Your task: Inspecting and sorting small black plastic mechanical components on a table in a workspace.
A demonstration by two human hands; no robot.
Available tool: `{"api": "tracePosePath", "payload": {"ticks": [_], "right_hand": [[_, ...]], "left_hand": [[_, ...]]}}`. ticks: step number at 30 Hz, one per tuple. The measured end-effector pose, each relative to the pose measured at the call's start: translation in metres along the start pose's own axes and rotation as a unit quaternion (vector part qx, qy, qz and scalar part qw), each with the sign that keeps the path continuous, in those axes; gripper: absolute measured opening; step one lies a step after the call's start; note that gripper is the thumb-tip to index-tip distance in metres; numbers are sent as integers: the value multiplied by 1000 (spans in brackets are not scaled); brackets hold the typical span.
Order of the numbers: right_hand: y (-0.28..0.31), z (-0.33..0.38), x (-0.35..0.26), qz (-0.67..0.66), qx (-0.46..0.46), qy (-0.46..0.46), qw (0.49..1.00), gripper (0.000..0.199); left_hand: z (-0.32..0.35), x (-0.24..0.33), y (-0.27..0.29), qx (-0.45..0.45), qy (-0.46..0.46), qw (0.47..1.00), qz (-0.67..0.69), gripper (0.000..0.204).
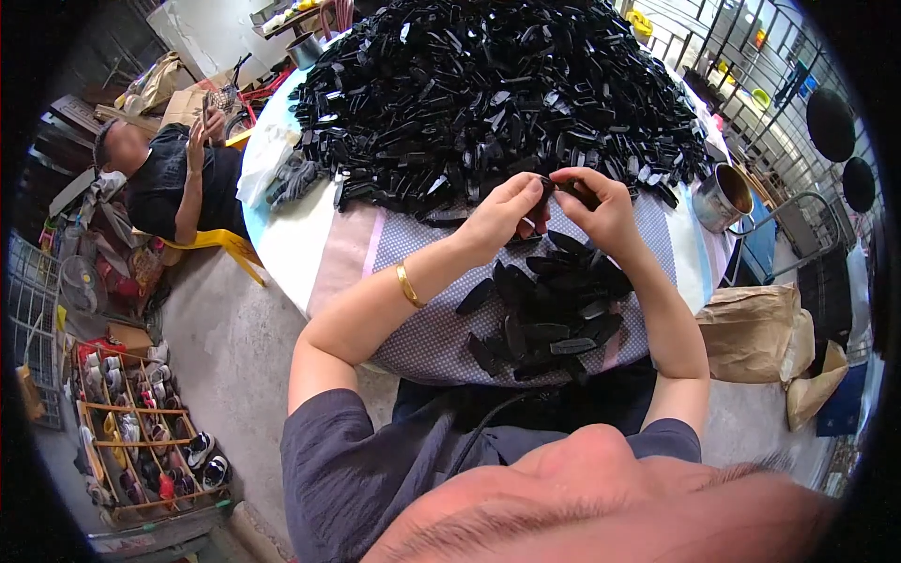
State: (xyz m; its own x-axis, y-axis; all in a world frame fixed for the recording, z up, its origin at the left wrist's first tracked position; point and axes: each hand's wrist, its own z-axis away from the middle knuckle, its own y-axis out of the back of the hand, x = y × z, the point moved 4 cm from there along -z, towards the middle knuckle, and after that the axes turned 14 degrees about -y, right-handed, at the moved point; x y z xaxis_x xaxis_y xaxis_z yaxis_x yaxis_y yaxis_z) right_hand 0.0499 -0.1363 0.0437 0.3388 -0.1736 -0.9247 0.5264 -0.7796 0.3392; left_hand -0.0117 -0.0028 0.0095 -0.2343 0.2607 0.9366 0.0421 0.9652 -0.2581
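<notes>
My left hand, below a gold bangle on the forearm, pinches a small glossy black piece near its fingertips. Close beside it, my right hand is curled around another flat, elongated black piece. The fingertips of both hands nearly meet; exactly how the pieces touch is hidden. Beyond them rises a large heap of similar black pieces. Nearer to me, between my forearms, lies a smaller loose pile of longer black pieces on the patterned tablecloth.
A dark grey glove rests at the table's left side. Metal cans stand at the far left and right edge. Another person sits at left on a yellow chair. Brown paper bags and a shoe rack flank the table.
</notes>
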Motion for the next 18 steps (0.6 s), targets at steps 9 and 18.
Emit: {"api": "tracePosePath", "payload": {"ticks": [9, 18], "right_hand": [[7, 7, -16, 147, 24, 133, 980, 19], [15, 8, -25, 195, -30, 203, 959, 15]], "left_hand": [[2, 4, -5, -26, -22, 999, -18, 26], [1, 3, -2, -24, -40, 998, -31, 25]]}}
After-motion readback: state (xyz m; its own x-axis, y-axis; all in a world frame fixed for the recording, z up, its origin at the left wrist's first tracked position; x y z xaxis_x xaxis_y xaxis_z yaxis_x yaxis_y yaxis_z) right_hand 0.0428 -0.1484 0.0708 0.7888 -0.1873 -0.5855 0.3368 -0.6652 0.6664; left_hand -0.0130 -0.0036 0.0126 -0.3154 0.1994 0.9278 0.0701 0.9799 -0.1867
